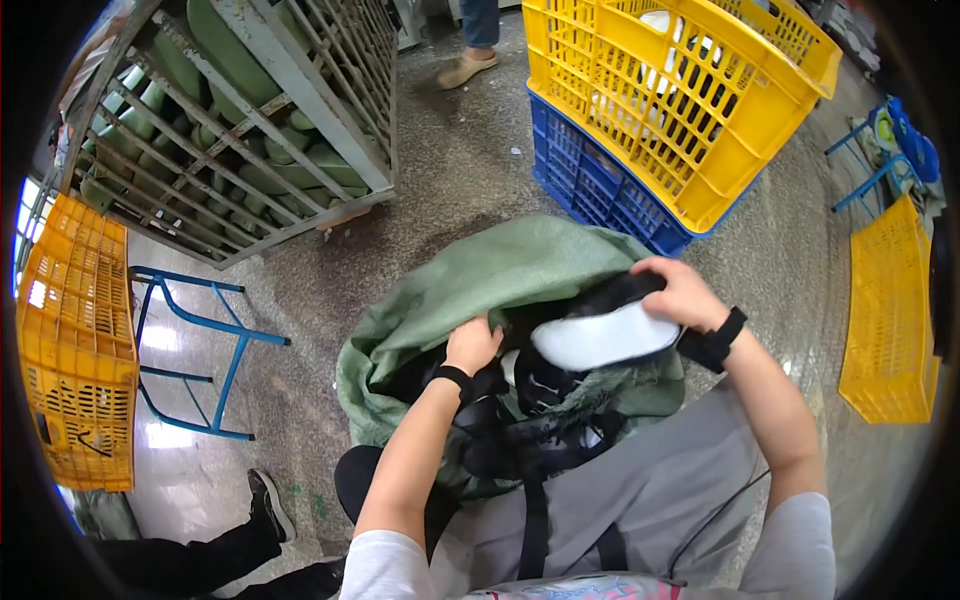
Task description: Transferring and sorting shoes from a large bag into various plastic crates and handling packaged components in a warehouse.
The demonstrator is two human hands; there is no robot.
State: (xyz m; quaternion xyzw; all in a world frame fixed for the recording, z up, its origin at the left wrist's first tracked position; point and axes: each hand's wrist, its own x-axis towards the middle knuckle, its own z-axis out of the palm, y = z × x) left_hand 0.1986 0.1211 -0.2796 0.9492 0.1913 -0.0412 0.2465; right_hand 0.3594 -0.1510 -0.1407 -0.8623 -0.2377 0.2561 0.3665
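A large green woven sack [480,260] lies open in front of me, its mouth facing up, with several black shoes [540,440] heaped inside. Against its far rim, my left hand [474,345] is closed on the sack's edge, some fingertips hidden. My right hand [685,297] grips a black shoe [605,340] at the sack's right side. Its white sole faces up toward me. Another black shoe piece lies just behind it, partly under my fingers.
A yellow crate [740,150] holding shoes is stacked on a blue crate [590,175] beyond the sack. At far left stand a metal cage [330,100] with green items, a blue stool frame [225,355] and an orange crate [80,350]. Another person's shoe [270,505] shows at lower left.
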